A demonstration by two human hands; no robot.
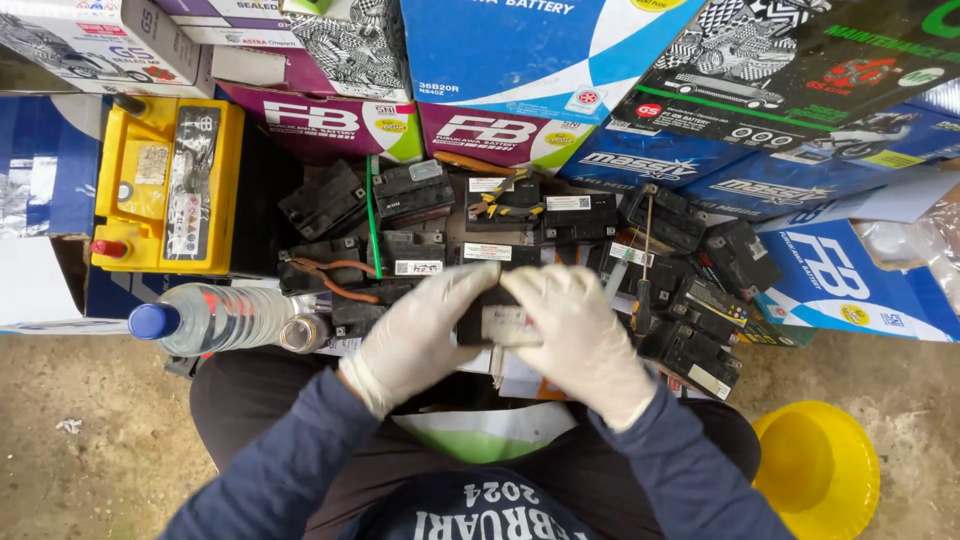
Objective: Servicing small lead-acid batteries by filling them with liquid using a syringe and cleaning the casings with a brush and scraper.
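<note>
Held battery: a small black battery sits between both gloved hands, above the person's lap and just in front of the heap of batteries — its ends are covered by the gloves, so only the middle with a pale label shows.
Left hand: the left hand in a white glove has its fingers curled over the battery's left end, closed on it.
Right hand: the right hand, also gloved, wraps the right end, its fingers closed on it too; what the thumbs do underneath is hidden.
Heap: small black batteries lie crowded on the floor — more than a dozen, the exact count hard to make out where they overlap.
Tools: one pair of red-handled pliers, one yellow-handled pair, one screwdriver.
Left side: one yellow battery, one clear bottle with a blue cap, lying flat.
Edges: stacked cartons wall in the far side, cut off at the top.
Open room: bare floor at left; one yellow funnel at right, near the knee.
</note>
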